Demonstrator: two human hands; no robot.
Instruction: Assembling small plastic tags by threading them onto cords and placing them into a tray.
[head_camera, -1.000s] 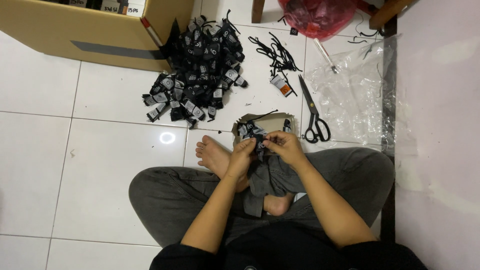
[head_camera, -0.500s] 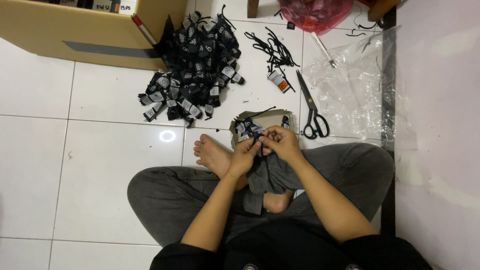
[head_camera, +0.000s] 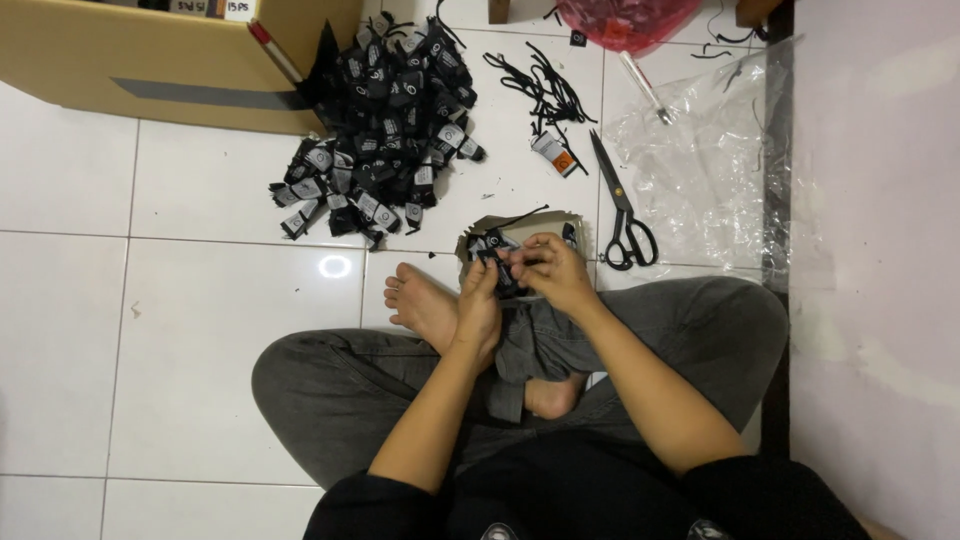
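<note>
Head view: left hand, right hand pinching small black tag; scissors just right, black tag pile beyond.

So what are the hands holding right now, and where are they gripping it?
Both the left hand and right hand pinch a small black tag between their fingertips; which edge cannot be told.

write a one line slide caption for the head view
Seated cross-legged on white tile, left hand and right hand work a small black tag beside scissors and a pile of black tags.
</note>
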